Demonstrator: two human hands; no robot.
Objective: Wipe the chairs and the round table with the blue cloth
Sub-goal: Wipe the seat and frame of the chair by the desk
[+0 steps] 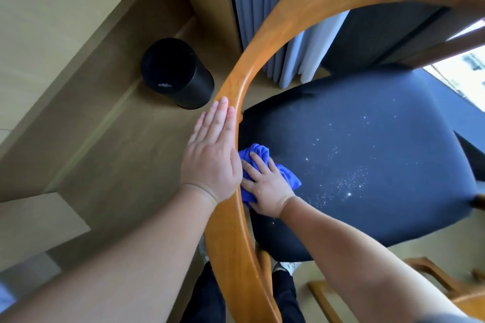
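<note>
A chair with a curved orange wooden backrest (283, 21) and a dark navy padded seat (380, 165) fills the view from above. White crumbs are scattered over the middle of the seat. My left hand (212, 155) lies flat on the outer side of the backrest rail, fingers together. My right hand (265, 181) presses the crumpled blue cloth (258, 152) onto the seat's left rear part, just inside the rail. The round table is not in view.
A black cylindrical bin (178, 73) stands on the wooden floor left of the chair. Grey curtains (262, 8) hang behind the chair. Part of another wooden chair (430, 278) shows at the bottom right. My legs stand directly behind the backrest.
</note>
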